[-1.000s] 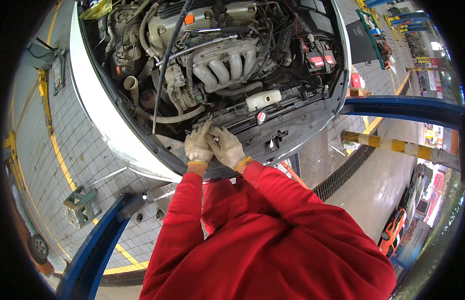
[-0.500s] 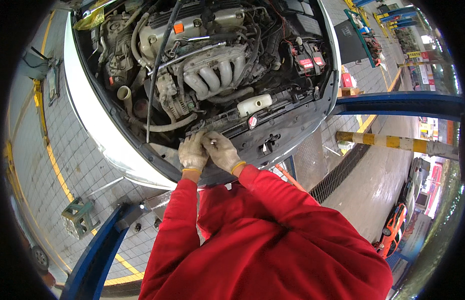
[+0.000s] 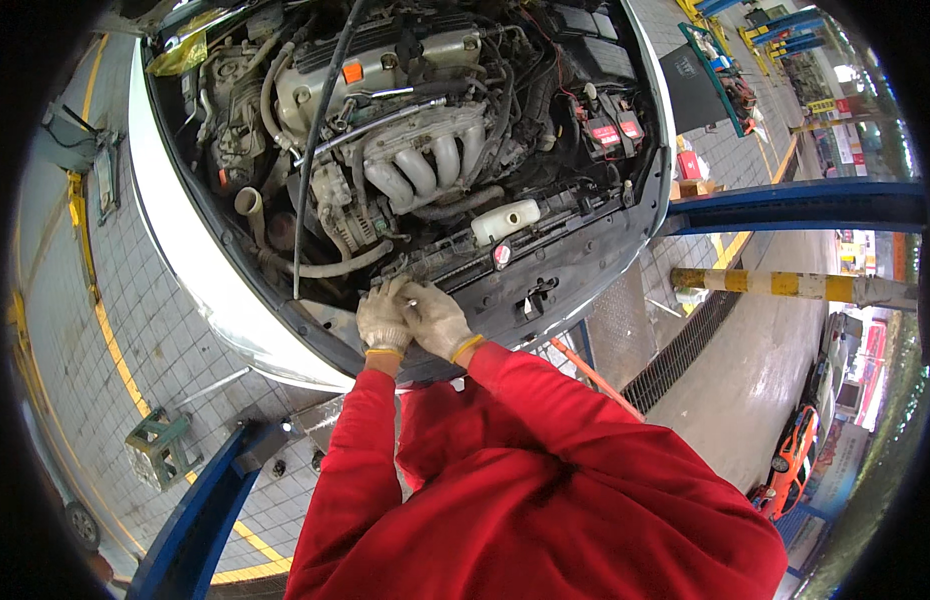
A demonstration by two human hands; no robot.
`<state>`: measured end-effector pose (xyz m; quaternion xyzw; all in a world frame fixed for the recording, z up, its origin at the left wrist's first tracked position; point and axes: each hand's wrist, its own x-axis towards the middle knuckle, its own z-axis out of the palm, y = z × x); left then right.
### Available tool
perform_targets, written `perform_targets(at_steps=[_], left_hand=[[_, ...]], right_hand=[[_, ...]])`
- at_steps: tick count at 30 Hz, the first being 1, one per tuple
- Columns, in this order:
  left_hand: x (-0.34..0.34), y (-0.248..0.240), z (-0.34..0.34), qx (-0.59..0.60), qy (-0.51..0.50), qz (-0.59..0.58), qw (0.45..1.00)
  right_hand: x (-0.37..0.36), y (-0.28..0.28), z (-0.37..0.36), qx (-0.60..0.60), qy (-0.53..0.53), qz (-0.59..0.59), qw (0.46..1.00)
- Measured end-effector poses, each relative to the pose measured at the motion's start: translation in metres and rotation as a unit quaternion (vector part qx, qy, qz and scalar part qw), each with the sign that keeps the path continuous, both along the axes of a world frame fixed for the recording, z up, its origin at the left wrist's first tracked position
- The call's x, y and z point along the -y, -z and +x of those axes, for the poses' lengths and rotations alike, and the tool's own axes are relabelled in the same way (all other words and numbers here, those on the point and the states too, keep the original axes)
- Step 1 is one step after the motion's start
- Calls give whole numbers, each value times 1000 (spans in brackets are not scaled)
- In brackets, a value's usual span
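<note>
Both my hands wear off-white work gloves and meet at the front edge of a car's engine bay, over the black front panel (image 3: 485, 310). My left hand (image 3: 384, 322) has its fingers curled forward and down over that edge. Right against it, my right hand (image 3: 440, 322) is closed, with a tiny pale spot by its thumb. Whatever is in the fingers is too small or hidden. Just beyond the hands are a pale hose (image 3: 350, 265) and the black prop rod (image 3: 307, 190). To their right sit a white plastic reservoir (image 3: 507, 222) and a red-and-white cap (image 3: 502, 256).
A long metal ratchet handle (image 3: 370, 128) lies across the engine by the silver intake manifold (image 3: 430, 165). The battery (image 3: 613, 130) is at the right of the bay. Blue lift arms (image 3: 795, 208) flank the car. A green step stool (image 3: 157, 445) stands on the tiled floor.
The view has shifted very slightly. My hands stay together at the same spot, with only a small shift of the fingers.
</note>
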<state>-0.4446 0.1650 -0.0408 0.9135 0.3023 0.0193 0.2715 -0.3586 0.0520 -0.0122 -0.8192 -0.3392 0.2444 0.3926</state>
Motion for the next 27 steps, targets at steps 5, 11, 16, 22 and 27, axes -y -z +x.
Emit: perform_targets(at_steps=[5,11,16,22,27], left_hand=[[4,-11,3,-37,-4,4,999],[4,-14,4,-28,-3,7,1000],[3,-10,1,-34,-1,0,999],[3,-12,3,-20,0,14,1000],[6,-15,5,-27,-4,20,999]], right_hand=[[11,22,38,7,103,-2,995],[16,19,40,-297,251,102,915],[17,3,18,63,43,32,997],[15,10,18,-154,132,47,978],[18,37,31,-165,241,76,954]])
